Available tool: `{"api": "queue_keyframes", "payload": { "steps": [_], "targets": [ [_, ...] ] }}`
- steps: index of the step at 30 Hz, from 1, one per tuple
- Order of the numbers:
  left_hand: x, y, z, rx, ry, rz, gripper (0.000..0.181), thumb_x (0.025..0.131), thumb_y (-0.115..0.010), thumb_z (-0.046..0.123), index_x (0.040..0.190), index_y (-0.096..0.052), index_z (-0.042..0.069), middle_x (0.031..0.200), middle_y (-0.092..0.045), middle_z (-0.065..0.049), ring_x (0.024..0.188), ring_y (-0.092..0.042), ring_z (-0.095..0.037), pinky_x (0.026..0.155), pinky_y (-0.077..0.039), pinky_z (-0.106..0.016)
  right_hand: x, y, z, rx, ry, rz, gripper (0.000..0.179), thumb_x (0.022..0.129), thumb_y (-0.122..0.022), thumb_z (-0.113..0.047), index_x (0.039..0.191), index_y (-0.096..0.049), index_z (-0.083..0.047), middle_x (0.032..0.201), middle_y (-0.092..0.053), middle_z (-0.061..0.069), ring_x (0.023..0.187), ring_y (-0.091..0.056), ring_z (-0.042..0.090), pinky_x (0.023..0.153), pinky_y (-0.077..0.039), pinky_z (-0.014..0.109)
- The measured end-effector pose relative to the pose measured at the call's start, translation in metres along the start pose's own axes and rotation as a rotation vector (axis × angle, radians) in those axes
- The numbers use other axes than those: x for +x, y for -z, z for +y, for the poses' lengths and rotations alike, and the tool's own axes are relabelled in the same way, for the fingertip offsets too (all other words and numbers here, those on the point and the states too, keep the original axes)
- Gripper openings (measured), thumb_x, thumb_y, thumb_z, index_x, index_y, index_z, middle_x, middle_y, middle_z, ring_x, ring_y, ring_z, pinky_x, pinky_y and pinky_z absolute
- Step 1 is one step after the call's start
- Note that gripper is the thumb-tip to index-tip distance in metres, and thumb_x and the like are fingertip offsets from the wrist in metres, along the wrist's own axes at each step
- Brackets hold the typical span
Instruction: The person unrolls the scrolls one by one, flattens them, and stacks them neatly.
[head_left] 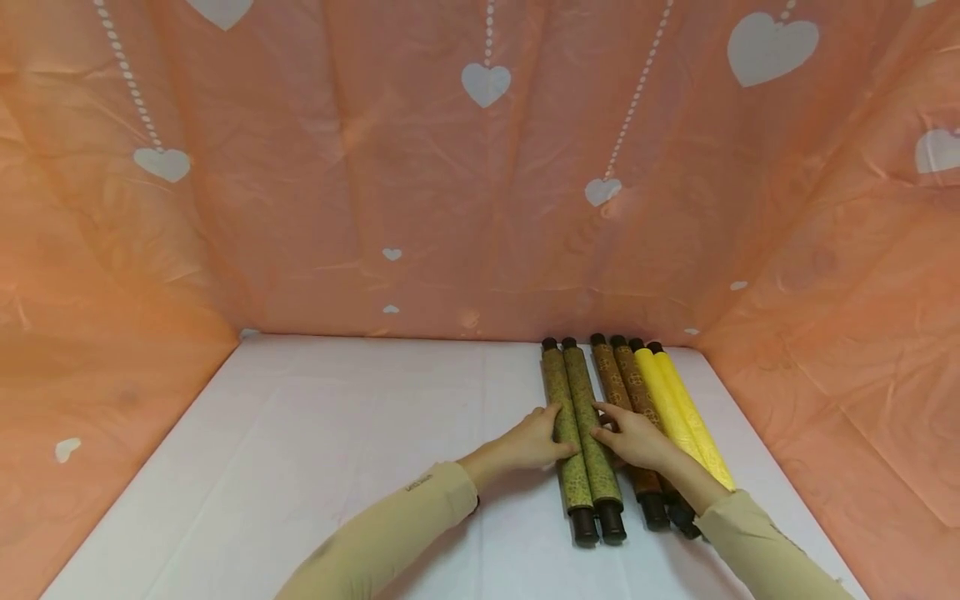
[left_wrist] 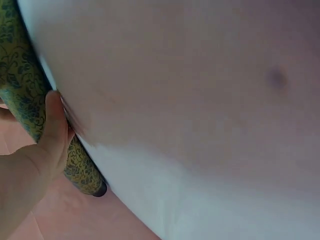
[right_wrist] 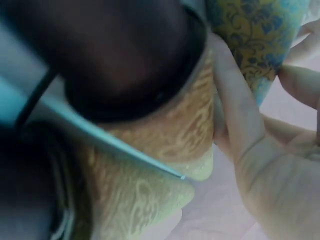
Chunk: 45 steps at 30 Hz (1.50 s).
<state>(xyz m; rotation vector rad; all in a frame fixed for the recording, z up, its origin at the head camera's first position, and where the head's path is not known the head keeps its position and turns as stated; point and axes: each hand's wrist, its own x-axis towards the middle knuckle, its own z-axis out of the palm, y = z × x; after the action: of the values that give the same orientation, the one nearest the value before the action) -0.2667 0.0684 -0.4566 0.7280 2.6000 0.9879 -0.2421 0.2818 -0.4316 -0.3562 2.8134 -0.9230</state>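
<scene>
— Fingers [head_left: 551, 414] of the left hand [head_left: 528, 443] lie nearly straight against the outer side of the green scrolls [head_left: 581, 437]; the left wrist view shows a thumb pressed flat on the patterned paper, not wrapped round it.

— And the right hand [head_left: 637, 437]?

— Its fingers reach in from the other side and rest on the green pair, fairly straight too, so the two hands press the pair between them. I'd judge that is to keep the rolls together and parallel. How far the right fingers curl underneath I cannot tell; the right wrist view is too close and blurred.

— Where does the pair lie?

— Flat on the white table [head_left: 337, 433], lengthwise away from the person, dark end caps toward them and toward the back.

— What else is next to it?

— Just right of the green pair lie the brown scrolls [head_left: 626, 387], close alongside, partly under the right hand and wrist. Beyond those, touching them, are the yellow scrolls [head_left: 678, 400]. All six run the same way. Behind the green pair's far ends rises the pink curtain [head_left: 420, 183] with white hearts, which also closes both sides.
</scene>
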Motion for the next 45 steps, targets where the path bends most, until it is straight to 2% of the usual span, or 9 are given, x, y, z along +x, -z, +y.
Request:
{"api": "queue_keyframes", "payload": {
  "steps": [2,5,12,15,21,29,32,38,45],
  "targets": [
    [0.0,0.001,0.0,-0.049,0.006,0.012,0.083,0.095,-0.074,0.035,0.157,-0.036,-0.005,0.151,-0.048,-0.029,0.14,-0.048,-0.038,0.114,-0.042,-0.047,0.001,-0.001,-0.003,0.005,0.007,0.01,0.056,0.104,-0.063,-0.017,0.15,-0.045,0.011,0.125,-0.066,0.03,0.107,-0.068,0.037,0.081,-0.057,0.047],
    [0.0,0.004,-0.001,-0.092,0.015,0.031,0.083,0.092,-0.077,0.031,0.156,-0.038,-0.005,0.151,-0.049,-0.027,0.141,-0.048,-0.038,0.115,-0.041,-0.047,0.003,-0.005,-0.007,0.05,-0.014,0.022,0.057,0.103,-0.065,-0.016,0.15,-0.045,0.01,0.127,-0.065,0.031,0.107,-0.068,0.036,0.078,-0.058,0.045],
    [-0.011,0.013,-0.012,-0.133,0.029,0.044,0.083,0.09,-0.08,0.027,0.155,-0.039,-0.004,0.152,-0.05,-0.025,0.14,-0.049,-0.039,0.113,-0.043,-0.048,0.008,-0.022,-0.016,0.184,-0.049,0.056,0.061,0.101,-0.067,-0.012,0.152,-0.042,0.01,0.132,-0.06,0.033,0.088,-0.069,0.023,0.066,-0.058,0.035],
    [-0.02,0.018,-0.021,-0.166,0.029,0.051,0.084,0.09,-0.08,0.025,0.156,-0.039,-0.005,0.151,-0.05,-0.026,0.137,-0.051,-0.039,0.111,-0.045,-0.05,0.008,-0.032,-0.024,0.235,-0.05,0.064,0.063,0.101,-0.068,-0.013,0.153,-0.041,0.009,0.134,-0.059,0.033,0.082,-0.07,0.021,0.065,-0.058,0.034],
    [-0.039,0.033,-0.039,-0.223,0.016,0.101,0.08,0.091,-0.078,0.022,0.155,-0.039,-0.006,0.145,-0.054,-0.028,0.125,-0.06,-0.038,0.097,-0.055,-0.048,0.013,-0.051,-0.05,0.299,-0.041,0.101,0.063,0.099,-0.07,-0.013,0.152,-0.043,0.008,0.132,-0.061,0.031,0.085,-0.072,0.025,0.066,-0.059,0.036],
    [-0.069,0.059,-0.062,-0.171,0.029,0.191,0.07,0.094,-0.076,0.026,0.15,-0.045,-0.005,0.145,-0.053,-0.026,0.127,-0.058,-0.04,0.1,-0.052,-0.052,0.025,-0.078,-0.086,0.419,-0.01,0.107,0.066,0.097,-0.073,-0.009,0.152,-0.041,0.01,0.125,-0.063,0.027,0.087,-0.074,0.028,0.063,-0.06,0.038],
    [-0.082,0.066,-0.072,-0.157,0.041,0.203,0.068,0.093,-0.078,0.026,0.146,-0.048,-0.004,0.143,-0.053,-0.025,0.124,-0.059,-0.04,0.099,-0.052,-0.053,0.027,-0.088,-0.095,0.425,0.032,0.081,0.069,0.096,-0.074,-0.008,0.152,-0.04,0.012,0.123,-0.063,0.027,0.089,-0.073,0.03,0.064,-0.06,0.038],
    [-0.105,0.074,-0.087,-0.147,0.06,0.214,0.067,0.09,-0.083,0.025,0.142,-0.051,-0.002,0.138,-0.055,-0.023,0.115,-0.062,-0.036,0.09,-0.056,-0.049,0.03,-0.106,-0.111,0.361,0.11,0.038,0.073,0.095,-0.076,-0.01,0.152,-0.038,0.014,0.123,-0.058,0.029,0.096,-0.069,0.033,0.067,-0.059,0.034],
    [-0.125,0.084,-0.099,-0.127,0.064,0.21,0.068,0.087,-0.085,0.023,0.141,-0.052,-0.002,0.133,-0.057,-0.02,0.104,-0.062,-0.024,0.086,-0.055,-0.043,0.028,-0.121,-0.13,0.312,0.176,0.004,0.076,0.093,-0.077,-0.013,0.152,-0.037,0.015,0.112,-0.056,0.024,0.087,-0.06,0.02,0.072,-0.053,0.031]
  ]
}}
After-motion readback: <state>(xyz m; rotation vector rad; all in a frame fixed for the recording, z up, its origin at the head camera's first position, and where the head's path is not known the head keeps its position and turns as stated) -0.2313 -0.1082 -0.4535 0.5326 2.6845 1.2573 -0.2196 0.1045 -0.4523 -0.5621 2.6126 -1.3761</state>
